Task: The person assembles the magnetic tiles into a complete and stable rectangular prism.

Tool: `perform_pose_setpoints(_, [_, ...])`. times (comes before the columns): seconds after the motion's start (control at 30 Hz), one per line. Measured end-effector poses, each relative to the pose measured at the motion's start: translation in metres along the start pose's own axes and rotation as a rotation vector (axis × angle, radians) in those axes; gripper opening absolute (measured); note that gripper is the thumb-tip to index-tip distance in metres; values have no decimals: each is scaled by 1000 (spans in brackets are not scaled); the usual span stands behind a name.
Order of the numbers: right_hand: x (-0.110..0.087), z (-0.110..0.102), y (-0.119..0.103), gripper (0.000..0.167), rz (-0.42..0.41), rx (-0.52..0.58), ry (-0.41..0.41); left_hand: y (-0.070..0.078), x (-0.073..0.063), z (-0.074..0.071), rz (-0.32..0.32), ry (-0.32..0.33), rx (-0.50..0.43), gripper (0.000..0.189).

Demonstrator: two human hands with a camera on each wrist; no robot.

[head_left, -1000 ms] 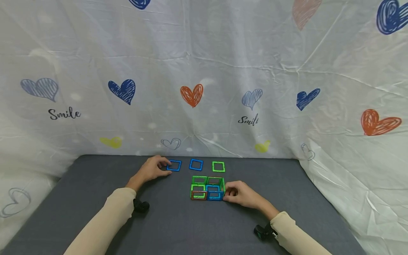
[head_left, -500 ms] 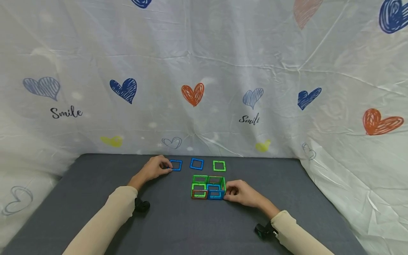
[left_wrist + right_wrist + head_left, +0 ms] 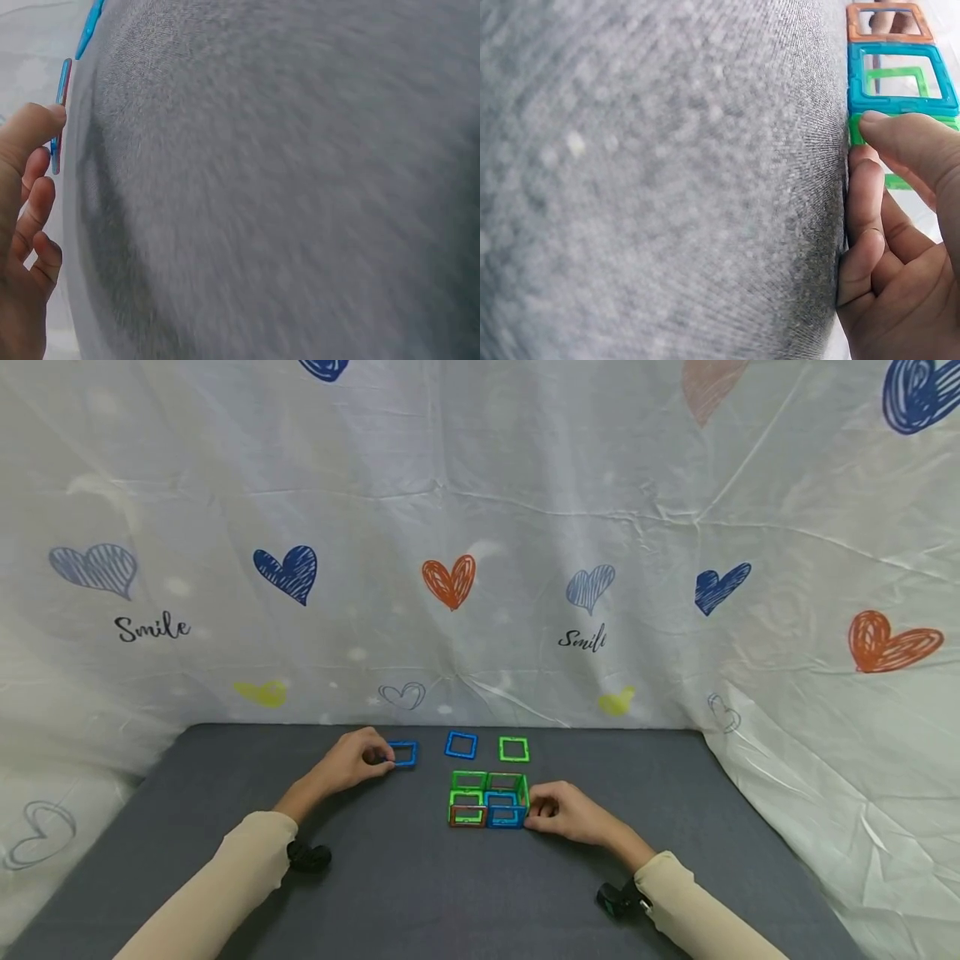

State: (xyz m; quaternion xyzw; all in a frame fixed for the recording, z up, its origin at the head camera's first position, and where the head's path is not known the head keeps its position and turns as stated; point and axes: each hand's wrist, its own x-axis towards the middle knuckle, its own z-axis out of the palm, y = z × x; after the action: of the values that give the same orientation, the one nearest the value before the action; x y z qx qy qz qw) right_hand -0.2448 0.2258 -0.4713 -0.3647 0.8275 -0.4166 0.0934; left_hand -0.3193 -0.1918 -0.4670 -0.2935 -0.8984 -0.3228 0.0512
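Here the left hand [image 3: 351, 765] is pinching a blue tile [image 3: 415, 754] left of the box [image 3: 487, 815], which the right hand [image 3: 566, 812], grip unclear, should be steadying lightly.

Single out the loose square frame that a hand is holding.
The leftmost blue square plastic frame, pinched by the left hand; the other loose blue square frame and loose green square frame lie untouched.
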Motion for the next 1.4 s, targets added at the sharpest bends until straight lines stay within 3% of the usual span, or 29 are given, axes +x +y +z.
perform_pose_setpoints(0.33, [0,1,1,6,8,-9,-13,4,-33,-13,66,45,-24,10])
perform_pose_setpoints(0.7, [-3,-1,1,4,3,-20,-12,7,-55,-7,45,78,-48,15])
perform_pose_setpoints(1.1, [-3,-1,-1,6,31,-31,-6,20,-61,-5,-16,121,-43,6])
perform_pose_setpoints(1.4, [1,-1,0,6,34,-28,-11,24,-56,-9,-11,182,-20,5])
